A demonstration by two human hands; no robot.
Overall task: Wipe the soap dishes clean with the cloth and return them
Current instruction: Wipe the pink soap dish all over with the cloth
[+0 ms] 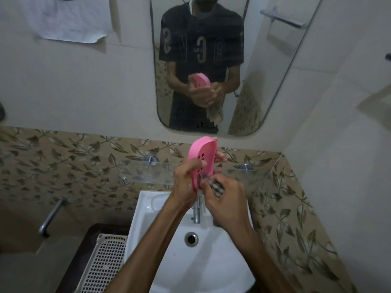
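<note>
1. Soap dish (202, 154), pink and oval, sits just above the middle of the frame, tilted up on its edge so I see its underside with small square drain holes.
2. My left hand (186, 182) has its grip wrapped round the lower part of the dish, thumb across the near face and fingertips showing past the far rim.
3. My right hand (227, 199) is just beside it at centre right, fingers curled tight on a checked cloth (218, 188), which is bunched and pressed against the dish's lower edge.
4. Both hands hold the dish in the air over the white sink (169, 240), which fills the lower centre of the frame, with its drain (191, 239) and a chrome tap (196, 210) below my wrists.
5. A glass shelf (148, 173) runs across the leaf-patterned tiles behind the dish.
6. The mirror (254, 81) at upper centre reflects the pink dish and the cloth hanging below my hands.
7. A white perforated basket (105, 265) stands at lower left beside the sink.
</note>
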